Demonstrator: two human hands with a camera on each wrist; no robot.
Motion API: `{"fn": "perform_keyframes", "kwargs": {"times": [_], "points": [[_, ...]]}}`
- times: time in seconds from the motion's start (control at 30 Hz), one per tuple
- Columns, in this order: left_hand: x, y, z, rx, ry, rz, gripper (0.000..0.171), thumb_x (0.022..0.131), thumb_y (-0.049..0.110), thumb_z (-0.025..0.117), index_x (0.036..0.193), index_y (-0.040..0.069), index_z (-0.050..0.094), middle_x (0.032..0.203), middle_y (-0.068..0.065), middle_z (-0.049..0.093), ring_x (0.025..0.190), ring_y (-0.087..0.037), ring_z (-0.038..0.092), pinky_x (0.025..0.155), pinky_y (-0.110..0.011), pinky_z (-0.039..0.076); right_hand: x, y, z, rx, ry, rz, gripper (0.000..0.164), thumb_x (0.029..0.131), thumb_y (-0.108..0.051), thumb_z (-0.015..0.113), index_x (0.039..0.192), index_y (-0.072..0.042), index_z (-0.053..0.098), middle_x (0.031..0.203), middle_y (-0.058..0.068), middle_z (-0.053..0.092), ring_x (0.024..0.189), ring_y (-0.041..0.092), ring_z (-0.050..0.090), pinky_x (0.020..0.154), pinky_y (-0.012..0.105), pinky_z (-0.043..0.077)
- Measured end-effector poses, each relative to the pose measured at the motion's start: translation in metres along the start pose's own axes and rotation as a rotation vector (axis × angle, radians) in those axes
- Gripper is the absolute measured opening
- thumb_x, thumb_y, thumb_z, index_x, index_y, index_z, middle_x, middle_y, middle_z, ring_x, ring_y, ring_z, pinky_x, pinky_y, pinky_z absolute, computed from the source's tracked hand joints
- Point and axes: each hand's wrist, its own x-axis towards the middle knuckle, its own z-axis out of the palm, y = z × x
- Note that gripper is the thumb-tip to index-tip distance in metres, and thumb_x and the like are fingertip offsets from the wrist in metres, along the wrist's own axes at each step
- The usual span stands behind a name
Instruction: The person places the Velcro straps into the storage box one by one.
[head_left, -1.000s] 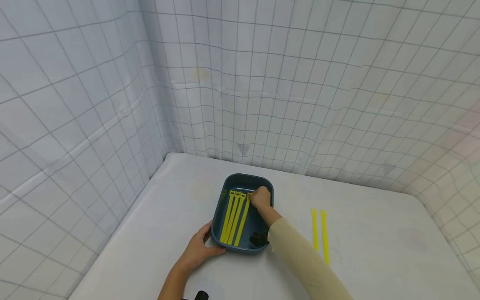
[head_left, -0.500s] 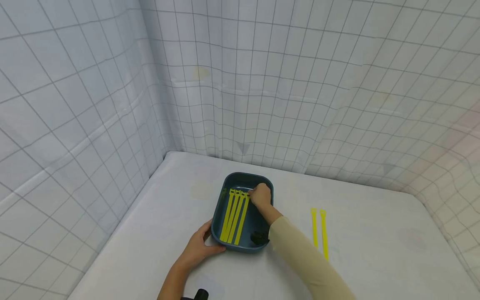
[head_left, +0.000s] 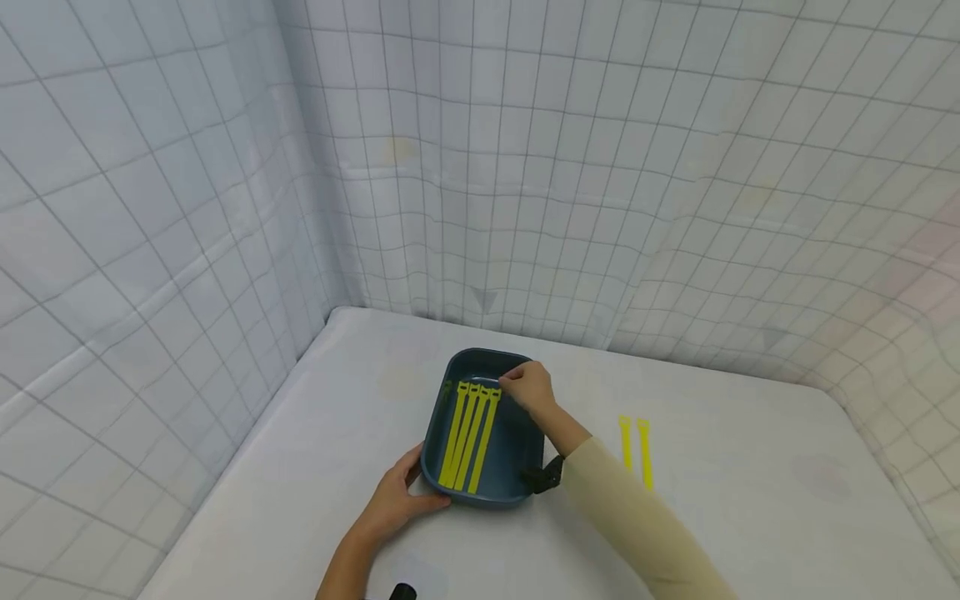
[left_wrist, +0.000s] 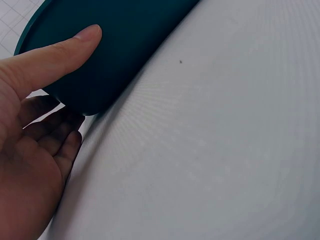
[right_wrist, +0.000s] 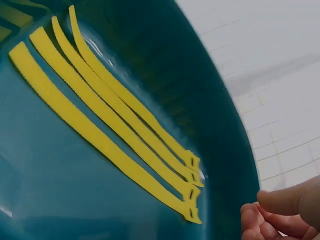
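Observation:
A dark teal plastic bin lies on the white cloth. My left hand grips its near left corner; in the left wrist view the thumb lies along one wall, the other fingers behind the corner. Several yellow slotted-head cable straps lie side by side lengthwise in the bin, their heads at the far end. My right hand hovers over the bin's far right part, just beside the strap heads. In the right wrist view its thumb meets the curled fingertips, nothing between them, apart from the straps.
Two more yellow straps lie on the cloth right of the bin, partly behind the right sleeve. A black wrist device overlaps the bin's near right edge. Grid-patterned curtains enclose the back and sides.
My right hand has let go of the rightmost strap in the bin and moved slightly up and right, uncovering its head. The left hand and the bin have stayed put.

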Motion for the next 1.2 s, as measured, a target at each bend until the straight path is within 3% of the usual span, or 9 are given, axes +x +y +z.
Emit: {"fn": "perform_keyframes", "kwargs": {"times": [0.3, 0.67, 0.87, 1.2], "points": [[-0.007, -0.003, 0.003, -0.022, -0.016, -0.041, 0.094, 0.060, 0.014, 0.086, 0.139, 0.004, 0.037, 0.143, -0.014, 0.035, 0.132, -0.031, 0.029, 0.107, -0.035, 0.027, -0.019, 0.001, -0.027, 0.060, -0.011, 0.003, 0.012, 0.085, -0.009, 0.065, 0.086, 0.002, 0.071, 0.081, 0.009, 0.066, 0.073, 0.022, 0.062, 0.064, 0.034, 0.055], [-0.003, 0.000, 0.004, -0.017, -0.012, -0.024, 0.093, 0.060, 0.014, 0.086, 0.139, 0.004, 0.037, 0.142, -0.014, 0.037, 0.132, -0.030, 0.028, 0.108, -0.036, 0.025, -0.019, 0.012, -0.054, 0.221, 0.048, 0.017, 0.015, 0.084, -0.007, 0.066, 0.091, 0.005, 0.069, 0.082, 0.011, 0.067, 0.074, 0.023, 0.064, 0.073, 0.037, 0.055], [-0.002, 0.002, 0.004, -0.011, -0.007, -0.024, 0.094, 0.060, 0.014, 0.086, 0.139, 0.003, 0.036, 0.142, -0.015, 0.037, 0.132, -0.031, 0.028, 0.108, -0.036, 0.025, -0.019, 0.024, -0.072, 0.219, 0.083, 0.044, 0.018, 0.084, -0.009, 0.065, 0.094, 0.005, 0.069, 0.083, 0.012, 0.067, 0.077, 0.023, 0.063, 0.074, 0.038, 0.054], [-0.002, 0.004, 0.002, -0.017, 0.003, -0.012, 0.093, 0.060, 0.014, 0.086, 0.139, 0.004, 0.037, 0.141, -0.014, 0.037, 0.131, -0.030, 0.030, 0.108, -0.035, 0.027, -0.023, 0.048, -0.092, 0.161, 0.059, 0.114, 0.021, 0.088, -0.012, 0.061, 0.097, 0.006, 0.067, 0.091, 0.014, 0.067, 0.084, 0.026, 0.063, 0.083, 0.044, 0.052]]}}
